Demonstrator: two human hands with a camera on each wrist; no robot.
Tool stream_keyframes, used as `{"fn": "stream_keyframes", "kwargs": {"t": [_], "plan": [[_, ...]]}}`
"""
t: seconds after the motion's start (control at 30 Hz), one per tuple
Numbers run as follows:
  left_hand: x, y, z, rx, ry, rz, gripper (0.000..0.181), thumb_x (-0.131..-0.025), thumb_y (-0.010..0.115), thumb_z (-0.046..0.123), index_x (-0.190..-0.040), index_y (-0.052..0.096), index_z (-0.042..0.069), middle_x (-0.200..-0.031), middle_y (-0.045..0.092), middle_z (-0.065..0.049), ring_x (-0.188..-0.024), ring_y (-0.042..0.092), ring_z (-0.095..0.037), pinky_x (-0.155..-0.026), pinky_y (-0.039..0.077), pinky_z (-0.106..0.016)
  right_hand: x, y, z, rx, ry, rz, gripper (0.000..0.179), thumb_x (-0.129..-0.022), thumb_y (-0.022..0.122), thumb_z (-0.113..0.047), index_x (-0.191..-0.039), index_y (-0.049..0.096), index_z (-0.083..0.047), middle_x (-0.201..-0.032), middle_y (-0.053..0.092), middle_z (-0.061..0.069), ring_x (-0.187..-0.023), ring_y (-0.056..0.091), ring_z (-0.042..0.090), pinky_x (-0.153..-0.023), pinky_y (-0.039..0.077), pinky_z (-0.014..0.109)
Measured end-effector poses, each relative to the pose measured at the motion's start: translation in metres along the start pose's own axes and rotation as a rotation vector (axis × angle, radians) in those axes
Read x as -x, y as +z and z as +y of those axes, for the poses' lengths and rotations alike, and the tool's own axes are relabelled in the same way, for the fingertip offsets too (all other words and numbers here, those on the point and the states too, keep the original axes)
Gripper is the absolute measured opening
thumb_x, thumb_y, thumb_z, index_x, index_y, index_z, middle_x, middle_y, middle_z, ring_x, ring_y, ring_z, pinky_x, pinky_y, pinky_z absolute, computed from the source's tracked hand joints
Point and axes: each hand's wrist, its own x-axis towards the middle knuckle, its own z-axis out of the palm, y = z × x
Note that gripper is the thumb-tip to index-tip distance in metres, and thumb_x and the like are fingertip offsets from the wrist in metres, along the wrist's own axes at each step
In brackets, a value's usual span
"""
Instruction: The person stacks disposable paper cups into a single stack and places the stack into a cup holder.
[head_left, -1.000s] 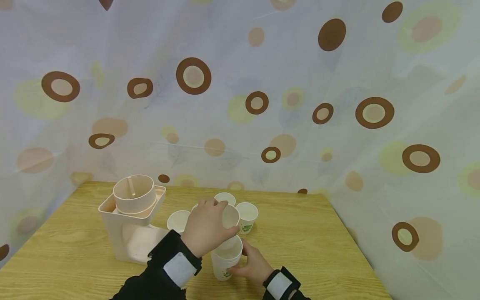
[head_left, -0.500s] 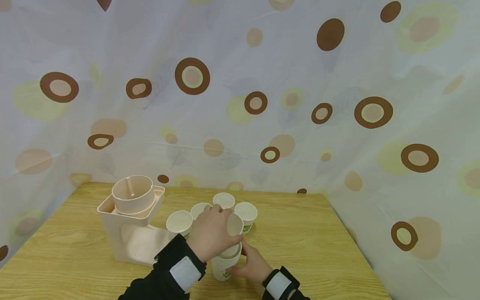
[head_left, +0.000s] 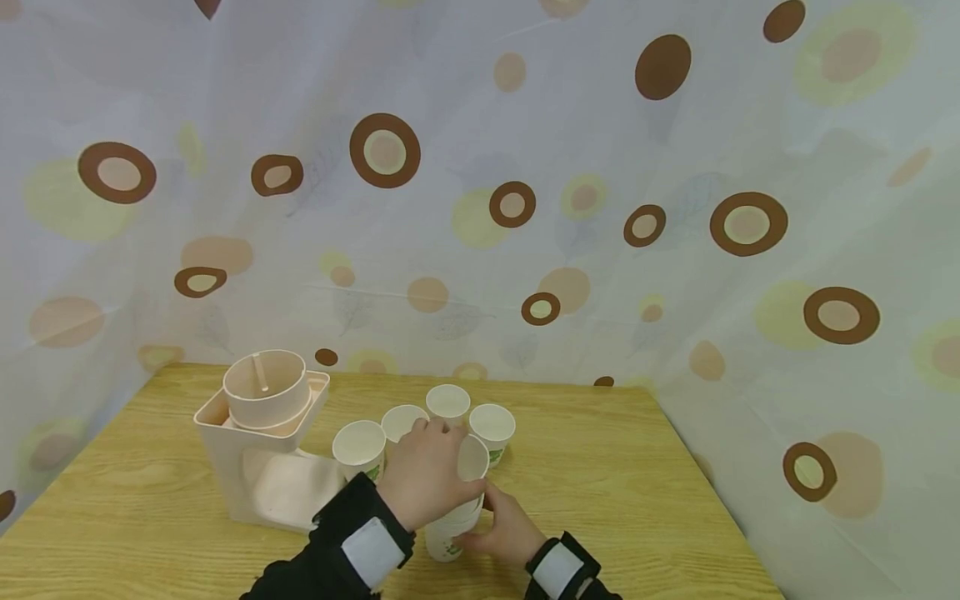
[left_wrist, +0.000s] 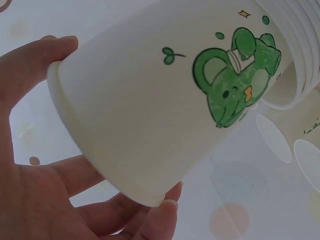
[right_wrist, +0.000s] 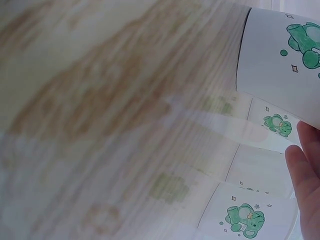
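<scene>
My left hand (head_left: pixel 420 467) grips a white paper cup (head_left: pixel 473 460) by its rim. In the left wrist view the cup (left_wrist: pixel 130 110) carries a green cartoon animal, and its narrow end sits inside the mouth of a stack of paper cups with several rims (left_wrist: pixel 300 45). Below it, my right hand (head_left: pixel 506 529) holds that stack (head_left: pixel 444 546) from the right side, thumb in front. Only the fingertips (right_wrist: pixel 302 175) show in the right wrist view, near a large printed cup wall (right_wrist: pixel 272 65). The hands hide part of the stack.
Behind the hands stand single paper cups, among them a left one (head_left: pixel 360 446), a back one (head_left: pixel 448 402) and a right one (head_left: pixel 492 425). A cream plastic appliance with a round top (head_left: pixel 266 392) stands left on the wooden table (head_left: pixel 600 467). A dotted curtain (head_left: pixel 450 250) hangs behind.
My left hand has come down and slightly right, lowering the cup into the top of the stack. The right hand keeps its hold and has barely moved.
</scene>
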Motion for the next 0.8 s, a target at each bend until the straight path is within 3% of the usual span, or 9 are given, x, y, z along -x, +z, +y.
{"fn": "stream_keyframes", "kwargs": {"t": [0.4,0.6,0.8], "plan": [[-0.001,0.006,0.000,-0.043,0.040,-0.003,0.054,-0.070,0.074,0.042,-0.107,0.065,0.004,-0.094,0.061,-0.014,-0.080,0.052,-0.025,-0.062,0.045,-0.035,0.000,0.000,0.001,-0.004,0.012,0.005,0.058,-0.079,0.074,-0.018,-0.126,0.046,0.001,-0.128,0.055,0.018,-0.118,0.051,0.037,-0.098,0.040,0.055],[0.000,0.013,-0.002,-0.080,0.042,-0.008,0.055,-0.070,0.074,0.045,-0.107,0.065,0.005,-0.092,0.062,-0.013,-0.081,0.054,-0.026,-0.062,0.048,-0.036,0.000,0.001,-0.001,0.003,0.005,0.008,0.061,-0.078,0.074,-0.016,-0.130,0.046,-0.003,-0.130,0.055,0.015,-0.119,0.051,0.035,-0.098,0.041,0.054],[0.000,0.020,-0.005,-0.129,0.053,0.029,0.054,-0.069,0.074,0.046,-0.105,0.066,0.007,-0.089,0.062,-0.011,-0.080,0.056,-0.026,-0.060,0.049,-0.037,-0.001,0.001,0.001,0.013,0.010,0.008,0.069,-0.077,0.075,-0.019,-0.135,0.041,-0.003,-0.132,0.054,0.015,-0.120,0.050,0.036,-0.098,0.040,0.056]]}}
